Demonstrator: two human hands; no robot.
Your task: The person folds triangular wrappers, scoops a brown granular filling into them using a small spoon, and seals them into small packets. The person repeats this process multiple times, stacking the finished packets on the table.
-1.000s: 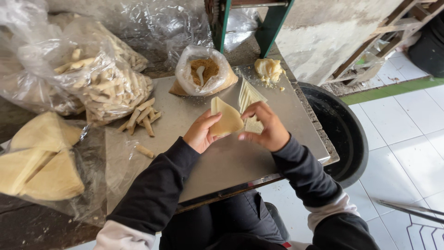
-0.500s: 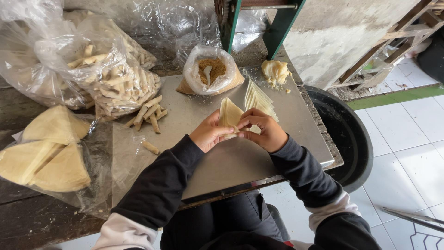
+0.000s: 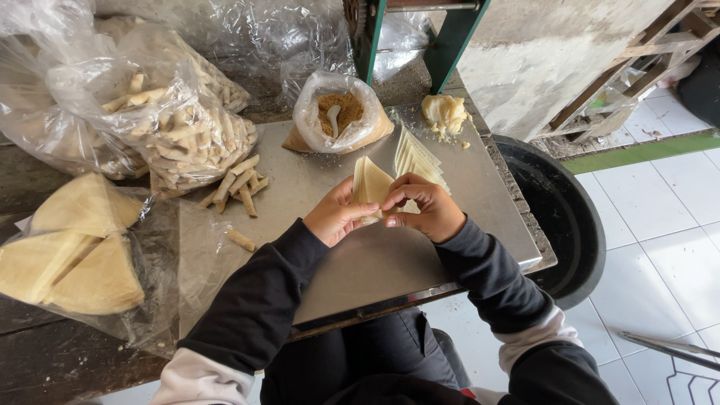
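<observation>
Both hands are together over the middle of the steel worktop (image 3: 420,255), pinched on one thin triangular pastry sheet (image 3: 370,184). The left hand (image 3: 339,216) grips its lower edge from the near side while the right hand (image 3: 426,207) curls over the opposite corner, fingertips pressed into the fold. Whether any filling already sits inside cannot be told — the fingers hide the bottom of the sheet.

Just beyond the hands, toward the far right part of the worktop, lies a fanned stack of triangular sheets (image 3: 417,159), still flat and unrolled. At the far edge stands an open bag of brown crumbly filling (image 3: 339,114) with a small white spoon in it, and in the far right corner a lump of pale dough (image 3: 444,112).

Toward the far left corner a clear bag of finished rolled sticks (image 3: 180,135) spills a few loose rolled sticks (image 3: 238,186) onto the steel; one more lies alone near the left edge. Off the worktop's left side, on the dark bench, large folded wrapper triangles (image 3: 75,255) rest in plastic.

Judging from this, plenty is already rolled — yet the stack and the reserve suggest much is left.
</observation>
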